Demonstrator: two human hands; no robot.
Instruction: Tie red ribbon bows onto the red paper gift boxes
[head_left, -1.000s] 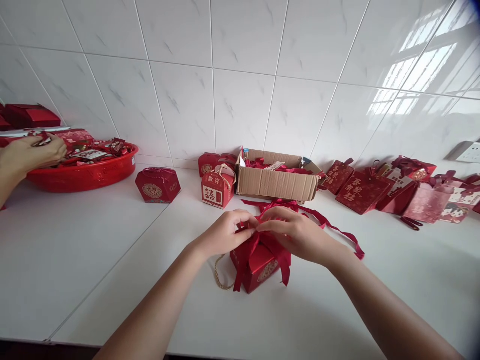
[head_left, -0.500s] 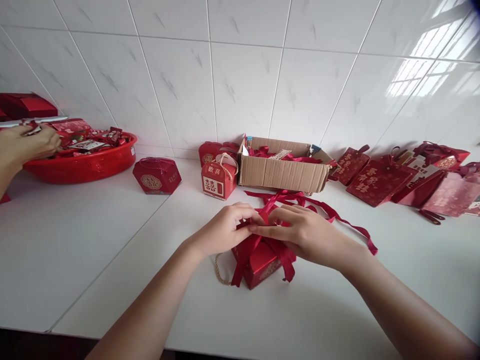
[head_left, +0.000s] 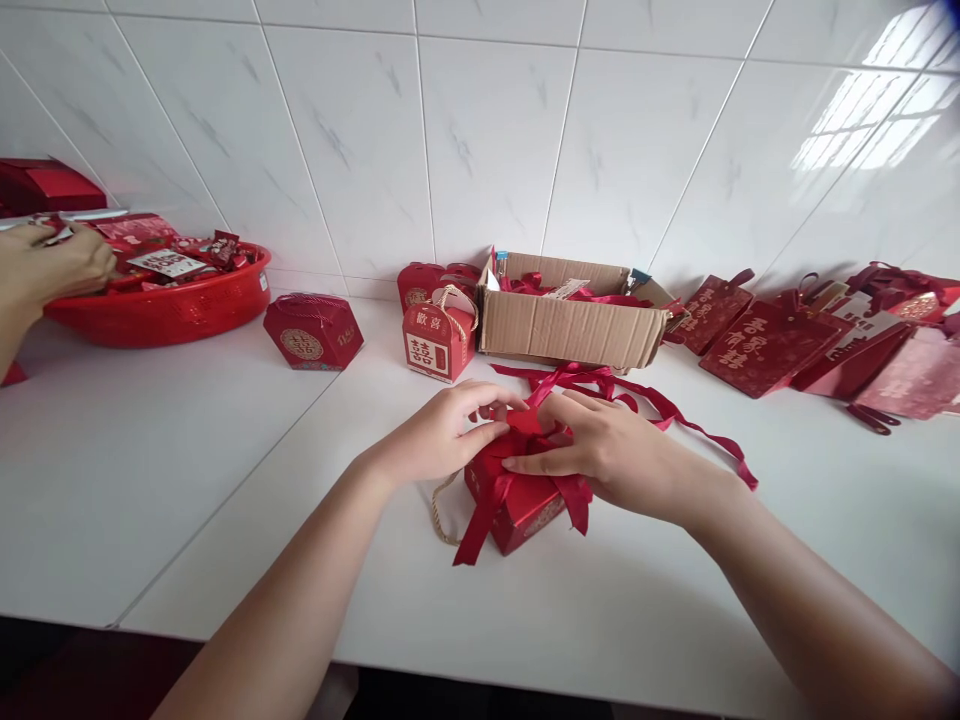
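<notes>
A red gift box [head_left: 517,512] with gold print lies on the white counter between my hands. Around it runs a red satin ribbon [head_left: 480,520], crossed on top, with two cut tails hanging over the front. My left hand [head_left: 439,432] holds the ribbon at the box's upper left, thumb and curled fingers around it. From the right, my right hand [head_left: 611,455] grips the ribbon near the crossing, its index finger stretched across the top. My fingers partly hide the knot. A twisted cord handle [head_left: 442,510] loops out on the box's left.
Behind are a cardboard box [head_left: 570,328] of ribbons, loose ribbon [head_left: 697,430], a 囍 box [head_left: 431,345] and a hexagonal box [head_left: 315,332]. Red bags [head_left: 772,345] lie right. At left, another person's hand [head_left: 64,262] is over a red basin [head_left: 180,318] of packets.
My fingertips have drawn apart, baring more of the box top. The left ribbon tail has swung outward to the left. The view has tilted slightly down.
</notes>
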